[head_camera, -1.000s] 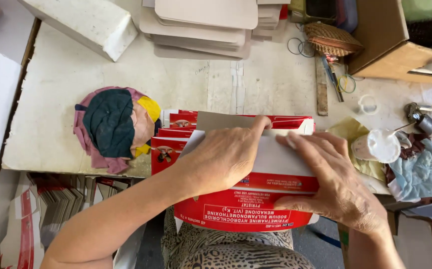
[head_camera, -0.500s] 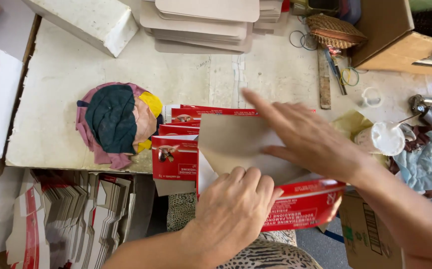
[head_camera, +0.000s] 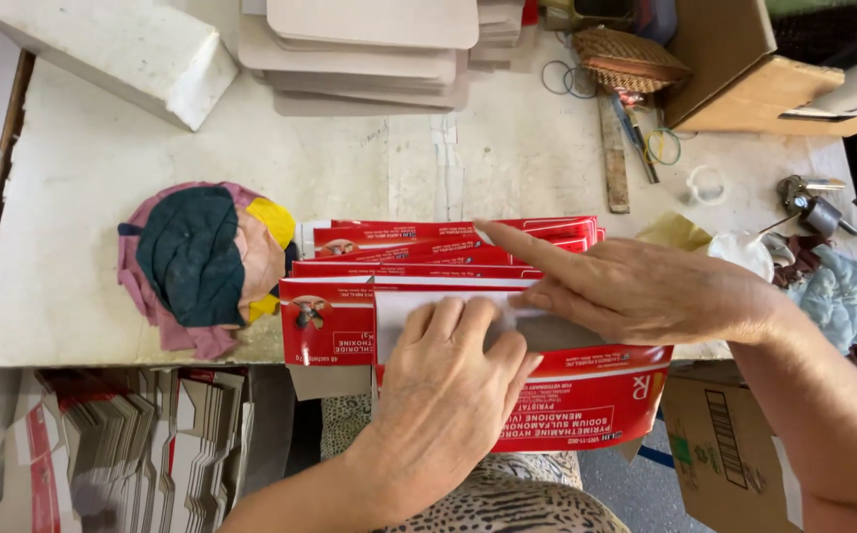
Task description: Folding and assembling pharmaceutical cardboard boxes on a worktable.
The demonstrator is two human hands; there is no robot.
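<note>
**2 hands press a red carton flat at a worn white table**

At far left, a white block [head_camera: 103, 54] lies on the white table [head_camera: 83, 286], and a patchwork cloth pad [head_camera: 201, 266] sits near its front edge. Below the edge, flat cartons stand upright in a box [head_camera: 142, 444]. At centre, a stack of red flat cartons [head_camera: 428, 252] lies on the table; the top red carton [head_camera: 586, 400] overhangs the near edge. The left hand [head_camera: 448, 395] lies palm-down on it, fingers extended and pressing, gripping nothing. The right hand [head_camera: 646, 291] rests just beyond, fingers straight, index pointing left across the stack. Grey card sheets [head_camera: 369, 49] lie far behind. To the right sit a woven basket [head_camera: 631, 59], a brown cardboard box [head_camera: 744, 89] and a padlock [head_camera: 823, 207].
</note>
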